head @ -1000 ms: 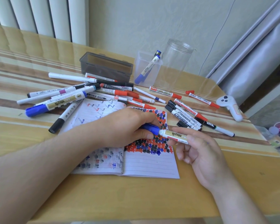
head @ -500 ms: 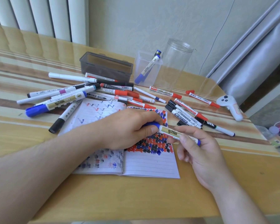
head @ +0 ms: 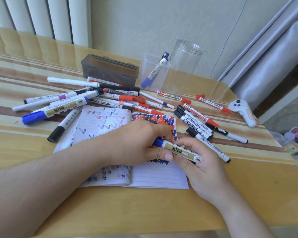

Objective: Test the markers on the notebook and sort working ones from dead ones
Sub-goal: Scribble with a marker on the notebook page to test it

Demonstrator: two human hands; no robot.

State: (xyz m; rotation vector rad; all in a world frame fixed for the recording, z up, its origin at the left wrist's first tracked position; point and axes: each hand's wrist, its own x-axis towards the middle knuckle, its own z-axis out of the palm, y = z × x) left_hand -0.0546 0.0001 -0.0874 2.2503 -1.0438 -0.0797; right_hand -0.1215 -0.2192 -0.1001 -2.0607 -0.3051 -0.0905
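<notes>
I have both hands on one blue marker point(head: 179, 149) over the open notebook point(head: 159, 177): my left hand point(head: 138, 143) pinches its blue cap end, my right hand point(head: 199, 163) grips the barrel. Loose markers point(head: 110, 98) crowd the counter point(head: 144, 208) behind, before a grey box point(head: 110, 70), a clear cup point(head: 154, 73) holding one marker, and a tall jar point(head: 184, 66).

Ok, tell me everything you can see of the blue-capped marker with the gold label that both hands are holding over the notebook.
The blue-capped marker with the gold label is a thick white-bodied pen, plastic by its look, with a gold band bearing black print and a round gold sticker on its rear end. It lies nearly level, slanting from upper left to lower right above the open lined notebook. The left hand grips its blue cap end; the right hand holds the barrel. Whether the cap is fully seated cannot be told.
</notes>
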